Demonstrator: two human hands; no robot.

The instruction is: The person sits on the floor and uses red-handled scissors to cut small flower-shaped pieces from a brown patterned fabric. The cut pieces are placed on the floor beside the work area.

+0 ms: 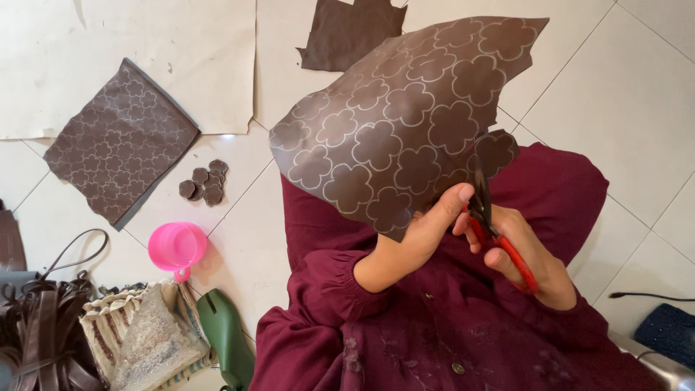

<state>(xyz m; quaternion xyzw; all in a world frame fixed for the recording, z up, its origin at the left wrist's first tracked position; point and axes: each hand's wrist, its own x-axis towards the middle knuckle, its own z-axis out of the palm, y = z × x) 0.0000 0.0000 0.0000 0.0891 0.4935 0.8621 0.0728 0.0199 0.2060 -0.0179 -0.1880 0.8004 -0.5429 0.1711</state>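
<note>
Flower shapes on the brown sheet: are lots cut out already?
Only a few: a small pile of cut flowers lies on the floor. The right hand works red scissors around one now; the left hand holds the brown sheet, with many outlines left uncut.

In my left hand [423,228] I hold up a big sheet of brown leather [405,116], matte and curved like a dome, with pale outlines of flowers drawn all over its surface; my thumb presses its lower edge. In my right hand [532,257] are the scissors with red handles [499,235], their dark blades pointing up and meeting the right edge of the sheet. There one flower shape [496,150] is almost cut free and stands out from the sheet.
</note>
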